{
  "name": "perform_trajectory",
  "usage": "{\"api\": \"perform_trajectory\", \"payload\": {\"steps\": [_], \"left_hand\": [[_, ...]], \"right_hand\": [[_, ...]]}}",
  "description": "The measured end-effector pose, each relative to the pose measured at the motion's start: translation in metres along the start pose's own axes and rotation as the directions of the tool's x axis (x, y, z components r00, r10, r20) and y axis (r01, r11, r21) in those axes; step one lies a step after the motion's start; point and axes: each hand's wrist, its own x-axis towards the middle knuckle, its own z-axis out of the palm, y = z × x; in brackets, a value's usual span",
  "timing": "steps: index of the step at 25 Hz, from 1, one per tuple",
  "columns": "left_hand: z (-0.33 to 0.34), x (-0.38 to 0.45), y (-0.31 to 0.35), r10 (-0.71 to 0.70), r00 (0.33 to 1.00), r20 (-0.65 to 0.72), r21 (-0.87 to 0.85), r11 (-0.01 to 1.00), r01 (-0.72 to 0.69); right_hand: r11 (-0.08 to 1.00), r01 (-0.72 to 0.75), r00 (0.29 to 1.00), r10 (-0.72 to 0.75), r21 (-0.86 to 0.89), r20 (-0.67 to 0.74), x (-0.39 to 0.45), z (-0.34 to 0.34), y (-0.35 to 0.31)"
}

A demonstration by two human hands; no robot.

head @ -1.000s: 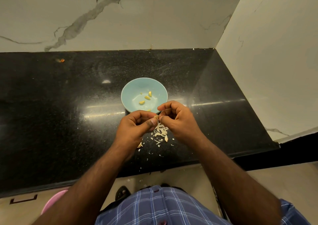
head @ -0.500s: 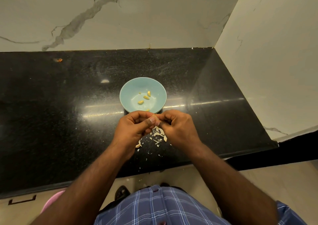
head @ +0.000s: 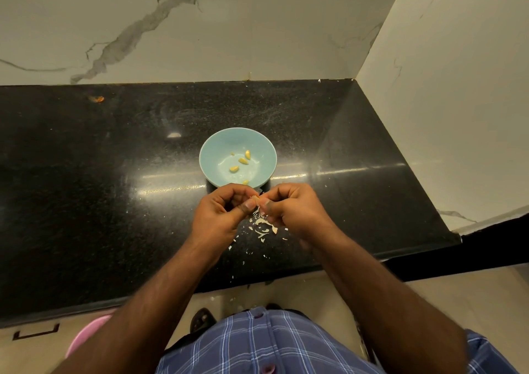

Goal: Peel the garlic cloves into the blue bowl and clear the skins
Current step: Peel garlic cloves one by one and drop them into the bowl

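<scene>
A light blue bowl (head: 217,150) stands on the black counter (head: 86,187) and holds several peeled yellow garlic cloves (head: 243,160). Just in front of the bowl, my left hand (head: 220,216) and my right hand (head: 294,207) meet, fingers curled. Both pinch one small garlic clove (head: 255,198) between thumbs and fingertips; only its pale tip shows. Below the hands, a scatter of white garlic skins (head: 263,223) lies on the counter.
Marble walls close the counter at the back and the right. A small orange scrap (head: 98,98) lies at the far left. A pink tub (head: 86,336) sits on the floor under the counter's front edge. A few skin flakes lie on the floor.
Both hands have stayed together in front of the bowl, working the clove; the right hand's fingers have shifted slightly. The skin pile looks much the same.
</scene>
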Motion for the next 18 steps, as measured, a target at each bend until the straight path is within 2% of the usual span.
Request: {"api": "perform_trajectory", "payload": {"steps": [2, 4, 7, 8, 11, 13, 16, 18], "left_hand": [[0.0014, -0.0012, 0.0008, 0.03, 1.0, -0.002, 0.023, 0.999, -0.03], [0.0024, -0.0015, 0.0013, 0.048, 0.999, -0.015, 0.028, 0.998, -0.048], [0.0015, -0.0016, -0.0008, 0.051, 0.998, -0.026, 0.056, 0.997, -0.049], [0.0011, -0.0024, -0.0016, 0.049, 0.998, -0.026, 0.066, 0.997, -0.047], [0.0004, -0.0032, -0.0031, 0.056, 0.998, -0.014, 0.09, 0.994, -0.054], [0.0, -0.0027, -0.0045, 0.059, 0.998, -0.006, 0.089, 0.994, -0.058], [-0.0001, -0.0026, -0.0058, 0.071, 0.997, -0.002, 0.111, 0.991, -0.07], [0.0007, -0.0046, -0.0053, 0.089, 0.996, 0.001, 0.119, 0.989, -0.088]], "right_hand": [[0.995, -0.053, 0.999, 0.052, 0.082, 0.012, -0.0006, 0.0012, 0.0005], [0.995, -0.026, 1.0, 0.025, 0.094, 0.011, -0.0019, 0.0026, 0.0018], [0.99, 0.111, 0.99, -0.117, -0.086, -0.078, 0.0009, -0.0015, 0.0048], [0.986, 0.139, 0.984, -0.148, -0.091, -0.102, 0.0013, -0.0041, 0.0041], [0.993, 0.108, 0.993, -0.105, 0.055, -0.055, -0.001, -0.0068, -0.0006], [0.992, 0.107, 0.994, -0.105, 0.062, -0.035, -0.0023, -0.0044, -0.0011], [0.987, 0.16, 0.984, -0.159, 0.009, -0.081, -0.0016, -0.0013, 0.0023], [0.968, 0.232, 0.964, -0.241, -0.092, -0.114, -0.0023, -0.0006, 0.0059]]}}
